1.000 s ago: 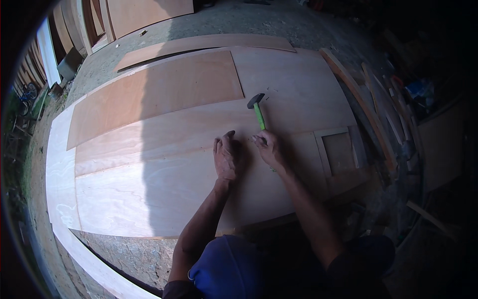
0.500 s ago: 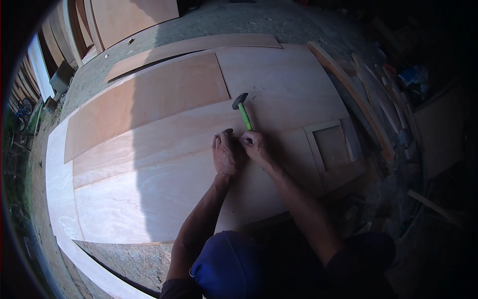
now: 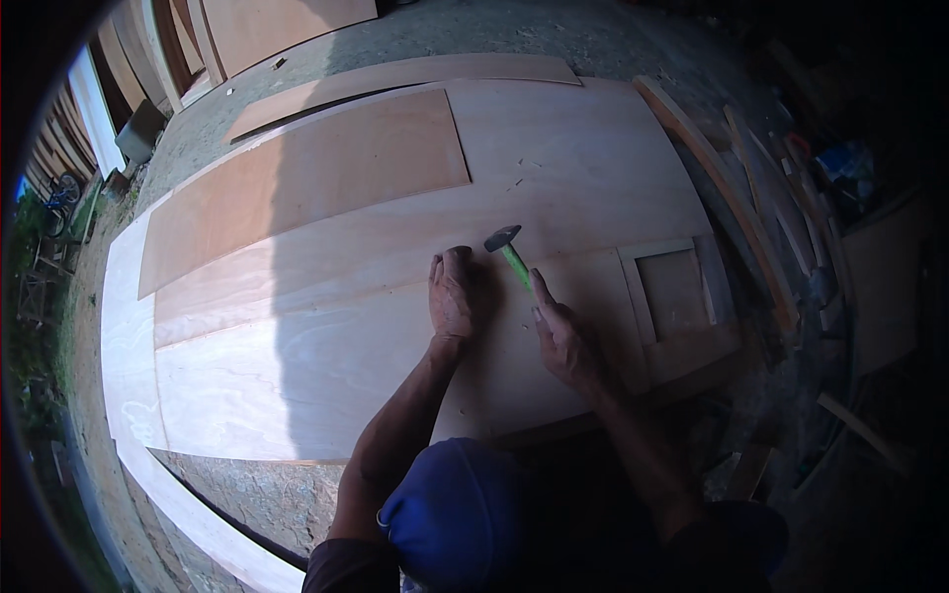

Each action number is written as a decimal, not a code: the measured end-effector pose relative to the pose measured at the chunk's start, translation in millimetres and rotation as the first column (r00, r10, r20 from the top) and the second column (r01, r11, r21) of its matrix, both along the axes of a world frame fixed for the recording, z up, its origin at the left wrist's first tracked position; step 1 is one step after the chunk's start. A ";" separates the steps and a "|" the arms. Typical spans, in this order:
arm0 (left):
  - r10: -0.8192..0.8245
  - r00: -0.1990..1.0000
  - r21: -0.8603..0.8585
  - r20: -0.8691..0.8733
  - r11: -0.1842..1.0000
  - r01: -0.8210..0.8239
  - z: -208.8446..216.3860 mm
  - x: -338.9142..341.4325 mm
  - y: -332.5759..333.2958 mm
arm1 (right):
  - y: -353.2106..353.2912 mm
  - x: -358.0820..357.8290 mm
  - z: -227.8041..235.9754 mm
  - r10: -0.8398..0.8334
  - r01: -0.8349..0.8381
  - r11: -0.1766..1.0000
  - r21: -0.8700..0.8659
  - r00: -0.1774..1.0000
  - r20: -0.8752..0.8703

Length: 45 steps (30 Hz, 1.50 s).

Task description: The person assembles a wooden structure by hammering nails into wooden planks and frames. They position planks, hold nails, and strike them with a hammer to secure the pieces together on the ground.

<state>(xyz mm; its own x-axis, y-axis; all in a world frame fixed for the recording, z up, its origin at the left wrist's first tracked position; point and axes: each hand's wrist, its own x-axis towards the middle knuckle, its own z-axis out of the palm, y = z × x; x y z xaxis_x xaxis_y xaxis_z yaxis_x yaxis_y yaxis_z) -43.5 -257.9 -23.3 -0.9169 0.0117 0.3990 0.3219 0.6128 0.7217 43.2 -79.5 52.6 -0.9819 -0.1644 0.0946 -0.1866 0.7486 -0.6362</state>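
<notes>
My right hand (image 3: 565, 346) grips a hammer (image 3: 517, 265) by its green handle, with the thumb laid along it. The dark hammer head is above the board, a little right of my left fingers. My left hand (image 3: 452, 301) rests on a large pale plywood panel (image 3: 366, 346), beside a seam line running across it. Its fingers are curled together at the tips; whatever they pinch is too small or hidden to make out. A few tiny slivers or nails (image 3: 519, 182) lie on the panel beyond the hammer.
A browner plywood sheet (image 3: 346, 158) lies on the panel's far left. A small rectangular wood frame (image 3: 643, 296) sits at its right end. Long timber strips (image 3: 741, 217) are piled to the right. Behind lies another narrow sheet (image 3: 415, 74). A blue cap (image 3: 450, 514) blocks the lower middle.
My right hand has drawn back toward me and right, now gripping the hammer's handle apart from my left hand. The hammer head has come nearer my left fingers. My left hand stays by the seam.
</notes>
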 end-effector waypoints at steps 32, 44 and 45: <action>0.106 0.993 0.042 0.053 0.993 -0.109 -0.7 -0.2 -6.1 | -7.6 -4.4 9.2 0.068 -0.067 0.998 -0.012 0.997 0.044; 0.131 0.986 0.071 0.099 0.988 -0.139 -1.4 10.4 -4.8 | -16.8 8.0 37.2 0.104 -0.130 0.987 -0.092 0.963 -0.250; 0.120 0.990 0.089 0.072 0.988 -0.126 -5.3 7.6 -6.3 | -19.7 5.3 33.9 0.043 -0.141 0.970 -0.196 0.900 -0.434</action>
